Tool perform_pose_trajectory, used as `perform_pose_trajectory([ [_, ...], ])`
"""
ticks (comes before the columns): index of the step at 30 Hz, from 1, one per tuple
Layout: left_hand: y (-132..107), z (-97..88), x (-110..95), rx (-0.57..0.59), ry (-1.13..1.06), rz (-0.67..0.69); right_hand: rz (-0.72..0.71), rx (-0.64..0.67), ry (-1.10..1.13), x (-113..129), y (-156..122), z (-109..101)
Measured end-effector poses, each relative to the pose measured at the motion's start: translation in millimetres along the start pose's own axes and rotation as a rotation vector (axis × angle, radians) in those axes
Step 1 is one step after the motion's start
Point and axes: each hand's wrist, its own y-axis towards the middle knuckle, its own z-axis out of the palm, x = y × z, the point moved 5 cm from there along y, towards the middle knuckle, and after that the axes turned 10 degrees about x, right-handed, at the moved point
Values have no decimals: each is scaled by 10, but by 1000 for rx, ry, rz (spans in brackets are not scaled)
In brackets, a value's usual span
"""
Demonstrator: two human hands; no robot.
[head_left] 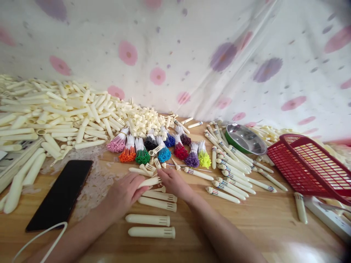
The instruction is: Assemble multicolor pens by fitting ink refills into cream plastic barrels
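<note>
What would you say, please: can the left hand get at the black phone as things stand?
Probably yes: the black phone lies flat just left of the left hand, nothing standing between them. That hand's grip is on a cream pen barrel, though, with the right hand.

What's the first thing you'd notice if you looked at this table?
The bright bundles of coloured refills stand out first, fanned across the middle of the wooden table, pink to yellow. A huge heap of cream pen barrels sprawls at the back left, and a red basket sits at the right. In front, the left hand holds one cream barrel, the right hand at its tip.
</note>
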Motion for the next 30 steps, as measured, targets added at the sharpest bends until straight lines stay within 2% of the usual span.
perform_pose_trajectory([
  [2, 15, 7, 40, 121, -201, -49, -138, -120, -97, 83, -55, -80],
  [4, -4, 77, 86, 361, -435, -165, -373, -219, -271, 236, -144, -118],
  [5, -29, 116, 97, 473, -509, -219, -465, -236, -348, 297, -179, -109],
  [6, -50, 139, 104, 534, -529, -254, -496, -232, -396, 326, -190, -94],
  [7, -56, 140, 108, 531, -490, -264, -454, -221, -412, 321, -173, -86],
  [8, -48, 124, 105, 471, -399, -246, -351, -209, -400, 284, -138, -87],
  [10, -23, 75, 67, 285, -131, -173, -91, -128, -317, 161, -57, -74],
  [12, -10, 46, 12, 140, 84, -114, 84, -10, -224, 61, -15, -46],
  [14, 0, 15, -20, 65, 92, -74, 98, 21, -189, 44, -14, -65],
  [15, 6, -6, -16, 62, 9, -65, 38, -23, -204, 74, -28, -101],
  [16, 11, -14, 3, 104, -117, -73, -63, -89, -240, 125, -54, -141],
  [17, 11, -1, 33, 198, -263, -106, -192, -152, -289, 191, -92, -169],
  [19, -36, 82, 93, 480, -523, -237, -446, -224, -394, 312, -181, -166],
  [20, -76, 120, 114, 597, -596, -303, -509, -223, -435, 339, -205, -141],
  [21, -112, 148, 128, 670, -642, -356, -509, -212, -458, 339, -205, -117],
  [22, -131, 163, 136, 684, -645, -379, -447, -202, -462, 311, -182, -102],
  [24, -109, 144, 141, 542, -496, -339, -213, -159, -409, 197, -102, -86],
  [26, -68, 99, 104, 334, -198, -252, -5, -69, -315, 72, -35, -59],
  [28, -41, 64, 39, 173, 55, -173, 74, 1, -254, 10, -4, -45],
  [30, -19, 46, 13, 131, 49, -138, 73, -9, -242, 1, -11, -73],
])
